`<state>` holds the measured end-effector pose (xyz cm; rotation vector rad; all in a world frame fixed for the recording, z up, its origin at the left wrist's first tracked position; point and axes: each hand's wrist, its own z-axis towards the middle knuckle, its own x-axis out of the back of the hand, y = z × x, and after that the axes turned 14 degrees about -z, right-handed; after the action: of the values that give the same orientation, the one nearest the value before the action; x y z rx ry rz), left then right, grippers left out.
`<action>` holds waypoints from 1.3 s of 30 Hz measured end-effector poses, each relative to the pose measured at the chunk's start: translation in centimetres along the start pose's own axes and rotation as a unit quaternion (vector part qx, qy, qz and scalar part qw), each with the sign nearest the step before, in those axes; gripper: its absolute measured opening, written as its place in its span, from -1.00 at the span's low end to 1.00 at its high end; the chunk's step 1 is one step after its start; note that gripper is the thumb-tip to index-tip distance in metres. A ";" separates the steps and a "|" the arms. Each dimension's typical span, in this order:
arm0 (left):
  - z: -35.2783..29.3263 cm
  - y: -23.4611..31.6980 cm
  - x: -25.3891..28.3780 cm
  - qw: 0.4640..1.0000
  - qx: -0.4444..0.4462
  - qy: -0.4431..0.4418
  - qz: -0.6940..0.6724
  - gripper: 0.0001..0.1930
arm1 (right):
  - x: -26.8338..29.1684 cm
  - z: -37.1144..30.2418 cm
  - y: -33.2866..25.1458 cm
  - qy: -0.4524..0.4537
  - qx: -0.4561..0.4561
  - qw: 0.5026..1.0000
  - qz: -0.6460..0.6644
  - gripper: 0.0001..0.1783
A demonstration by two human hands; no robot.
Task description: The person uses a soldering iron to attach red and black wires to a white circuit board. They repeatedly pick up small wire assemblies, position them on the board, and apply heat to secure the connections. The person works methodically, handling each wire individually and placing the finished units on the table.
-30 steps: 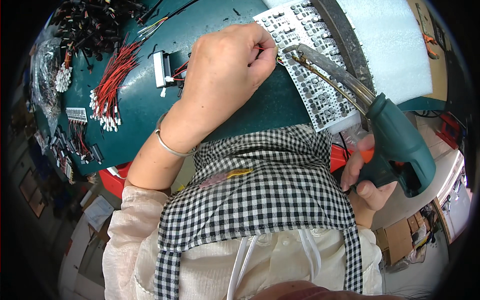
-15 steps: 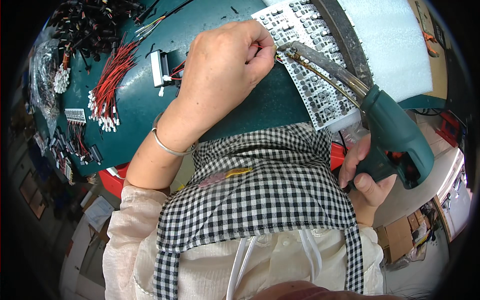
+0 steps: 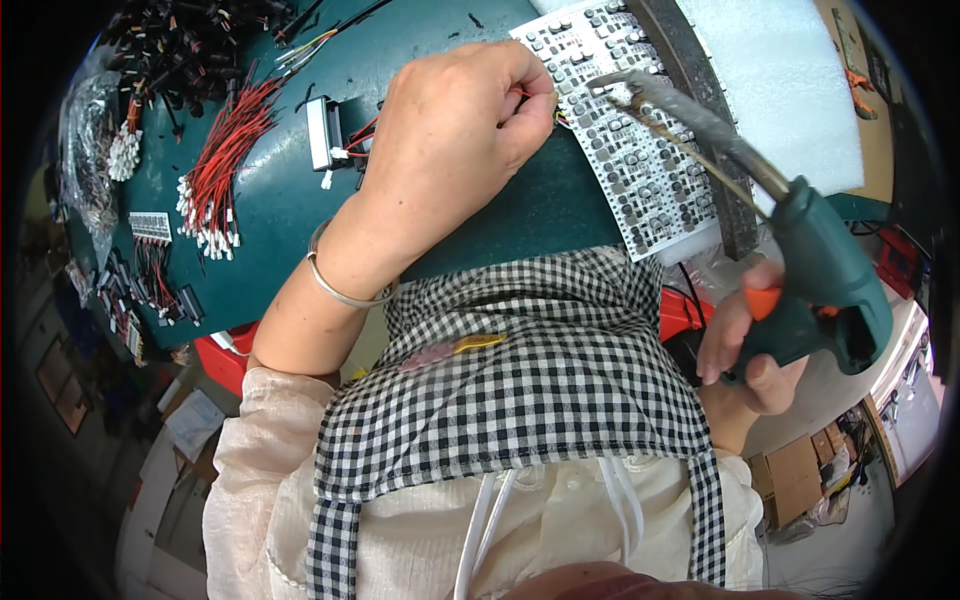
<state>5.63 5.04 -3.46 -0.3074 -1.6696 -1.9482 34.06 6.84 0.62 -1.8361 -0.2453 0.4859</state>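
My left hand pinches thin wires between thumb and fingers at the left edge of a white circuit board panel; the fingertips partly hide the wire ends. My right hand grips a green soldering gun by its handle, near its orange trigger. The gun's metal barrel and thin solder feed tube point up and left over the panel. Its tip is apart from the left fingers. Beside my left wrist lies a small silver and black module with red and black leads.
A dark metal bar lies across the panel, with white foam to its right. On the green table's left are red wires with white plugs, black cables, a plastic bag and several small wired boards.
My right hand has drawn the soldering gun right, its tip moving away from the wires at my left fingertips. The left hand keeps its pinch, almost still.
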 end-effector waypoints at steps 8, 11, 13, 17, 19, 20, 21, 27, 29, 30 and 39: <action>-0.1 0.0 0.1 1.000 -0.004 -0.003 -0.002 -0.94 | -2.0 0.1 0.3 0.020 -0.012 0.996 -0.088 -0.18; 0.0 -0.1 0.0 1.000 -0.004 -0.004 -0.001 -0.94 | -2.7 0.2 0.0 0.044 -0.014 0.994 -0.100 -0.16; -0.1 0.0 0.0 1.000 -0.006 -0.003 -0.001 -0.94 | -2.8 0.1 -0.1 0.048 -0.009 0.994 -0.101 -0.15; -0.2 0.0 0.1 1.000 0.005 0.004 -0.006 -0.94 | -1.3 0.2 -0.4 0.013 -0.004 0.999 -0.050 -0.13; -0.1 0.1 0.1 1.000 0.010 0.001 -0.009 -0.95 | -1.1 0.6 -0.5 0.005 0.019 1.000 -0.005 -0.10; -0.1 0.1 0.1 1.000 0.011 -0.001 -0.009 -0.95 | -1.0 0.7 -0.5 -0.002 0.021 1.000 0.002 -0.10; -0.1 0.2 0.1 1.000 0.012 -0.003 -0.007 -0.95 | -0.8 0.8 -0.5 -0.010 0.025 1.000 0.009 -0.10; -0.2 0.0 -0.1 1.000 0.012 0.003 -0.012 -0.95 | -0.5 1.0 -0.4 -0.046 0.044 0.997 0.031 -0.10; -0.4 0.1 -0.1 1.000 0.014 0.008 -0.007 -0.96 | -0.3 1.1 -0.2 -0.057 0.049 0.996 0.038 -0.11; -0.5 0.1 0.0 1.000 0.018 0.015 -0.004 -0.96 | -0.3 1.0 -0.2 -0.059 0.050 0.996 0.039 -0.11; -0.9 1.4 1.2 0.994 -0.010 -0.036 0.099 -0.94 | 0.6 0.9 -0.1 -0.106 0.091 0.990 0.005 -0.11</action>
<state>5.55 3.79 -1.82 -0.5364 -1.5997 -1.8264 34.23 7.88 0.34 -1.6099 -0.3261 0.6887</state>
